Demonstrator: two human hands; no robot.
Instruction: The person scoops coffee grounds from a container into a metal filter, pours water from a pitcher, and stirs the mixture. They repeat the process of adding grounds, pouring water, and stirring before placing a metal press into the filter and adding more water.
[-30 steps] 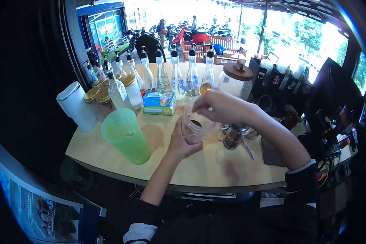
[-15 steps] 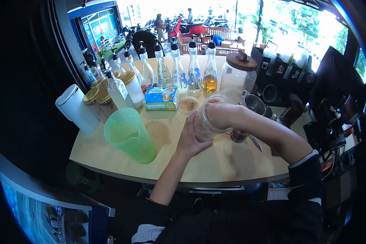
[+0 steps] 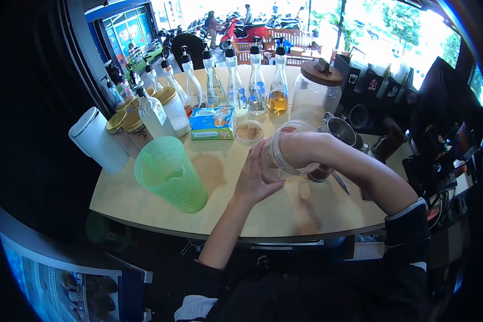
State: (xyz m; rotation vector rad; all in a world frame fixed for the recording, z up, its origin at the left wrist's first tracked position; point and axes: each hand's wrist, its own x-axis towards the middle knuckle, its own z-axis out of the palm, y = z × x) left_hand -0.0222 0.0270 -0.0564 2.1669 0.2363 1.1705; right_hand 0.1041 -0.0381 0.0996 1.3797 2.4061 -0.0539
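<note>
My left hand (image 3: 254, 181) is wrapped round the side of a clear jar (image 3: 274, 161), which is tilted with its mouth towards the right. Through that mouth reaches my right hand (image 3: 300, 147), bent at the wrist; its fingers are inside the jar and cannot be made out. Just behind the jar sits a small round dish (image 3: 249, 132) with something brown in it. Left of my left hand stands a tall green translucent pitcher (image 3: 172, 177). A dark-filled glass (image 3: 320, 173) is partly hidden behind my right forearm.
Pump bottles (image 3: 256, 88) line the back of the table, with a wipes pack (image 3: 212, 124) before them. Gold-lidded jars (image 3: 169, 110) and a white jug (image 3: 97, 140) stand left. A wooden-lidded jar (image 3: 316, 96), a metal cup (image 3: 340, 131) and a knife (image 3: 340, 182) are right.
The view has shifted slightly. My left hand still holds the jar and my right hand stays inside it, with little change in pose.
</note>
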